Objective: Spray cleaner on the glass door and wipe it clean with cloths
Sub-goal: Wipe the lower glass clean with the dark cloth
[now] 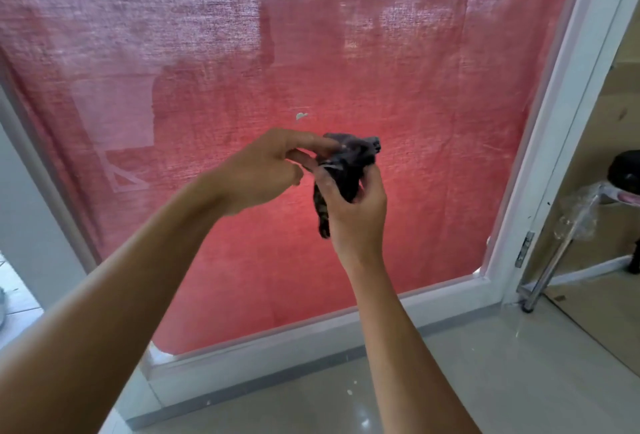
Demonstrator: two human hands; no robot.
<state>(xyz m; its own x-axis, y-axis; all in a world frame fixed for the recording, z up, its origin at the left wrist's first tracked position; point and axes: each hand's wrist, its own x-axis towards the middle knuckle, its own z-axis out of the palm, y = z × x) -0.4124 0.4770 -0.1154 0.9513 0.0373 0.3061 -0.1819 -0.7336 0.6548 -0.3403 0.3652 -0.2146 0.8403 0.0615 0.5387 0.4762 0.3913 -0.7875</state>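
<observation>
- The dark cloth [348, 170] is bunched up in front of the glass door [398, 94], held between both hands about mid-pane.
- The right hand [353, 208] has its fingers curled round the lower part of the bundle; a tail of fabric hangs down past its palm.
- The left hand [266, 170] pinches the cloth's upper left edge with thumb and fingertips, its other fingers loosely bent.
- The bundle's long axis runs roughly up and down, top leaning right.
- The pane lies straight ahead beyond the cloth, apart from it; a red curtain [415, 208] hangs behind the glass.
- The upper glass looks hazy and streaked, so the wiping seems unfinished.
- The right hand is the one carrying the cloth and looks likelier to press it forward onto the glass, once the left finishes folding.
</observation>
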